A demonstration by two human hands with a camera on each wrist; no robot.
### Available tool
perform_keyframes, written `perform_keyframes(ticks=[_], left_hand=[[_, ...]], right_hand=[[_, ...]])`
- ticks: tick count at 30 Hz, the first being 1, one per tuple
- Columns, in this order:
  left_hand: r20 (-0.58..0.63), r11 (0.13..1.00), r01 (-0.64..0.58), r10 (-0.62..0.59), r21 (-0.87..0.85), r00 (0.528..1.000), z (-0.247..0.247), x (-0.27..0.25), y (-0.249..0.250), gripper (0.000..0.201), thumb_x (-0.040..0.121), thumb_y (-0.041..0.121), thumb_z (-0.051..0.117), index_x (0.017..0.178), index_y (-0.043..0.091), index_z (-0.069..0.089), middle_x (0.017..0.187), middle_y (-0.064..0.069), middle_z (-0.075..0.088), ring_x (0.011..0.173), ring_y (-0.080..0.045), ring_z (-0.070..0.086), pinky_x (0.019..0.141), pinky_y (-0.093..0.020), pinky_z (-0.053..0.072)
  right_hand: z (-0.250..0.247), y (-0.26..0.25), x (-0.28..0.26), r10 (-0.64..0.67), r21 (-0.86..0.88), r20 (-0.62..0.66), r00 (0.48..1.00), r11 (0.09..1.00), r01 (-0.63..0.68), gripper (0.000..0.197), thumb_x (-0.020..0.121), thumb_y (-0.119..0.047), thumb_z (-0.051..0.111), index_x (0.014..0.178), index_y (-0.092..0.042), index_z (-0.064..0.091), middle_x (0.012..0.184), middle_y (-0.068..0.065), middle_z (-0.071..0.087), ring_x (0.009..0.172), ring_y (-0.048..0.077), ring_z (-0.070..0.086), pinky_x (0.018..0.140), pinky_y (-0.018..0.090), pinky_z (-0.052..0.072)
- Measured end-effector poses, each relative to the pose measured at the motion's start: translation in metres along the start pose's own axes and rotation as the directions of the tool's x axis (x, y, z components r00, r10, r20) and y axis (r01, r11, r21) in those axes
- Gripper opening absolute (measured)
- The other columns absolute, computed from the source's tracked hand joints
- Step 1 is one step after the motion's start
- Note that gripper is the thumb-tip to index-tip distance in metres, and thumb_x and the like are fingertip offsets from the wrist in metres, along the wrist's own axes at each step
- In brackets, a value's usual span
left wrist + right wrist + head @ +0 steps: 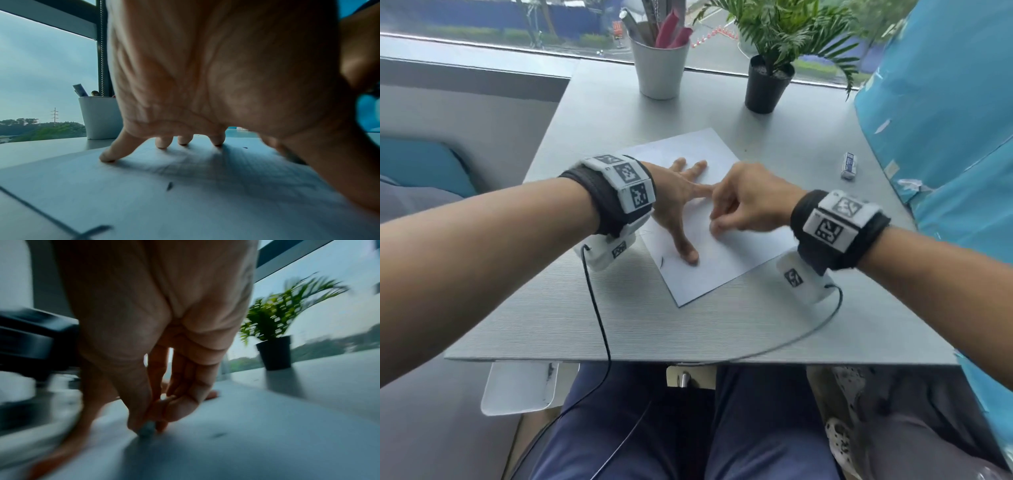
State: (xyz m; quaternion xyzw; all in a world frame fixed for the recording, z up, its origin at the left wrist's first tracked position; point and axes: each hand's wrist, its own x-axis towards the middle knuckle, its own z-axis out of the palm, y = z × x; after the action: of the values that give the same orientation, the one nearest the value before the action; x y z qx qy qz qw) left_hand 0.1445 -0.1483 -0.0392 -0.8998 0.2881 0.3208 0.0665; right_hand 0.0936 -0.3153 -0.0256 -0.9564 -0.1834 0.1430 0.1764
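A white sheet of paper (pixel 722 263) lies slanted on the grey table (pixel 571 322). My left hand (pixel 681 202) is spread flat on it, fingertips (pixel 107 156) and thumb pressing it down. My right hand (pixel 717 224) is just to the right, its fingers bunched over the sheet. In the right wrist view that hand (pixel 148 426) pinches a small grey-white eraser (pixel 147 431) whose tip touches the paper (pixel 257 443). A short dark pencil mark (pixel 169 186) shows on the paper (pixel 133 207) near my left thumb. The right wrist view is motion-blurred.
A white pot of pens and tools (pixel 660 65) and a black-potted plant (pixel 768 84) stand at the table's far edge by the window. A sleeved eraser (pixel 848 165) lies at the right. A blue plastic bag (pixel 945 120) fills the right side. Wrist cables trail over the front edge.
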Motion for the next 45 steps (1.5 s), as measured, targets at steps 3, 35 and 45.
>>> perform_keyframes(ticks=[3,35,45], left_hand=[[-0.014,1.000,0.014,-0.014,-0.013,1.000,0.002,-0.001,0.003,0.146,0.038,0.084,0.078,0.145,0.061,-0.019,0.160,0.010,-0.034,0.149,-0.023,-0.028,0.117,-0.070,0.007],[-0.020,0.997,0.073,-0.074,-0.030,0.997,0.004,0.000,0.015,0.157,0.031,0.086,0.079,0.149,0.052,-0.020,0.159,0.005,-0.036,0.148,-0.028,-0.028,0.116,-0.069,0.004],[-0.015,0.998,0.055,-0.055,-0.028,0.998,0.007,-0.002,0.012,0.156,0.032,0.090,0.074,0.145,0.053,-0.027,0.157,0.004,-0.039,0.147,-0.029,-0.030,0.117,-0.069,0.005]], right_hand=[[-0.011,0.021,0.014,0.144,0.022,-0.174,0.974,0.990,-0.142,0.009,0.071,-0.020,0.081,0.066,-0.020,0.074,0.061,-0.005,0.065,0.056,0.003,0.056,0.059,0.022,0.046],[-0.011,0.010,0.012,0.096,-0.066,-0.181,0.979,0.992,-0.109,0.005,0.074,-0.016,0.076,0.077,-0.011,0.077,0.069,0.000,0.066,0.067,0.017,0.062,0.064,0.029,0.055],[-0.010,0.016,0.002,0.154,-0.051,-0.117,0.981,0.986,-0.161,0.008,0.072,-0.014,0.075,0.067,-0.020,0.070,0.064,-0.008,0.062,0.063,0.011,0.061,0.056,0.019,0.044]])
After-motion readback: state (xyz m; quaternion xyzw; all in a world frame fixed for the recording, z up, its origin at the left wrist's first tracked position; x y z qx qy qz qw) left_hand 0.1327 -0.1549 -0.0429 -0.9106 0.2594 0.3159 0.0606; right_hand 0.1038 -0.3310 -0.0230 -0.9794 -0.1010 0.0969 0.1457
